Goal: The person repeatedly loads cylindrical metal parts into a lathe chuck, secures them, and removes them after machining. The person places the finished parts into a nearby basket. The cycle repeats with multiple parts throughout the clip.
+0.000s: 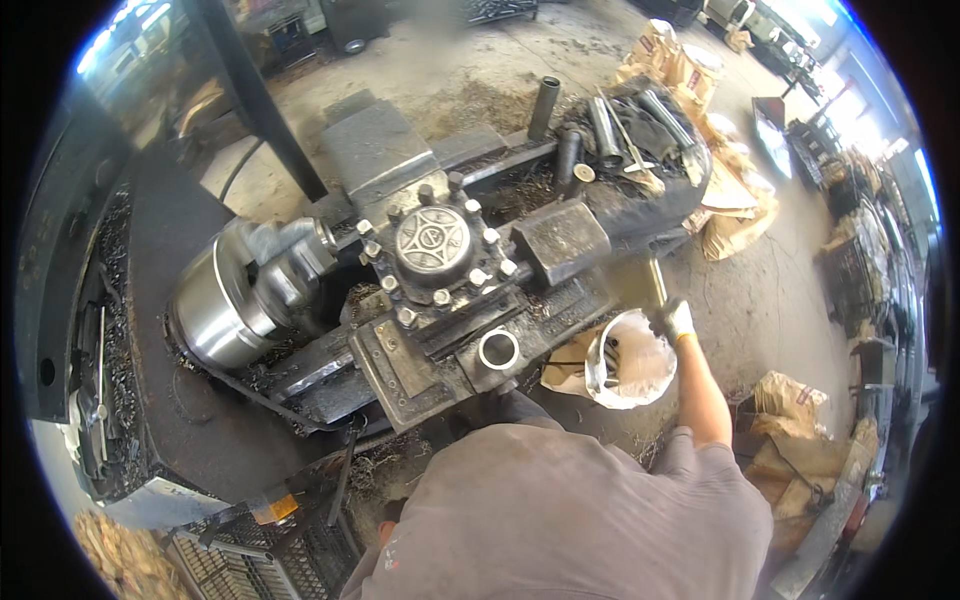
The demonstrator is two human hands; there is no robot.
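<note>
My right hand [676, 321], in a white and yellow glove, reaches out to the right of the lathe, just above a white sack [632, 372] with metal parts in it. Its fingers are closed around a short pale metal bar [652, 276], blurred, that points up from the fist. My left hand is hidden, out of view below my grey shirt. On the lathe carriage in front of me stand the square tool post [432, 246] with its ring of bolts and a short metal sleeve [498, 350], upright. The shiny chuck [214, 300] holds a workpiece at the left.
Several dark steel pipes [610, 130] lie on a black heap at the lathe's far end. Torn brown paper sacks [735, 205] sit on the concrete floor to the right. Metal swarf covers the black tray [170, 400]. A wire crate [270, 550] stands at lower left.
</note>
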